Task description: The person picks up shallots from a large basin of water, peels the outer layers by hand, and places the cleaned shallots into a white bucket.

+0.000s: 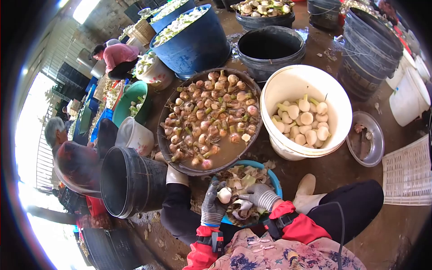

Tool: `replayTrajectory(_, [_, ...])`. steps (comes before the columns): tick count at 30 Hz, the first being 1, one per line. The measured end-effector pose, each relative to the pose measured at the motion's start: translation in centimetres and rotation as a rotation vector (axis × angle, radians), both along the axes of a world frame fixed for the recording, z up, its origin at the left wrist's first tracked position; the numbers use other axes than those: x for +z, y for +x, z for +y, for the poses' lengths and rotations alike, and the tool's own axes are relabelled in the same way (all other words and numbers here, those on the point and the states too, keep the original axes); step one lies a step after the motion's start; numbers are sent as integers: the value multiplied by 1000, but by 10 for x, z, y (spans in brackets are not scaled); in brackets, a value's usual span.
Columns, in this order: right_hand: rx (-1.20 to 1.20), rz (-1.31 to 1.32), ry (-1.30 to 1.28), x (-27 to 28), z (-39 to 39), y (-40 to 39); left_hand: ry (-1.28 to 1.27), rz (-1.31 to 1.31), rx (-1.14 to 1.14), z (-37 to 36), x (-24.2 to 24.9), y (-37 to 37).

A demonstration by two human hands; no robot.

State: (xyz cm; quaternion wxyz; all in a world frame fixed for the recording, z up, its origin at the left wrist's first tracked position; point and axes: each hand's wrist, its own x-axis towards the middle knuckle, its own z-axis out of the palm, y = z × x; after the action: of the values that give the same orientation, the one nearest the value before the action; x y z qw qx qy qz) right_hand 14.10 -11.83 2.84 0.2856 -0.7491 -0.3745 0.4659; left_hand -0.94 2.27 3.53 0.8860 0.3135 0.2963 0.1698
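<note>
My left hand [213, 204], in a grey glove, is closed around a peeled white garlic bulb [224, 195]. My right hand [262, 196], in a striped grey glove, is beside it with curled fingers; what it grips, if anything, is hidden. Below both hands is a blue basin [276, 182] holding loose garlic skins [245, 177]. Just beyond it, a wide dark tub [164, 150] contains many unpeeled garlic bulbs [202, 114] in brownish water. Right of that tub, a white bucket [281, 141] holds peeled bulbs with short stems.
An empty black bucket [130, 182] is to my left, near a seated person [76, 159]. Another black tub [270, 47] stands beyond the white bucket. At right are a clear plastic bowl [377, 150] and a white basket [407, 173]. Farther back, a blue tub [193, 47] is heaped with garlic.
</note>
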Motion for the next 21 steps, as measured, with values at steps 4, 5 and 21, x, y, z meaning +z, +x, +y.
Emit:
replayTrajectory(4, [-440, 153, 376, -10, 3, -14, 170, -49, -17, -3, -3, 5])
replayTrajectory(5, [-434, 173, 392, -17, 7, -15, 244, 19, 0, -6, -3, 5])
replayTrajectory(21, [-713, 372, 147, -19, 6, -4, -175, -112, 209, -27, 9, 9])
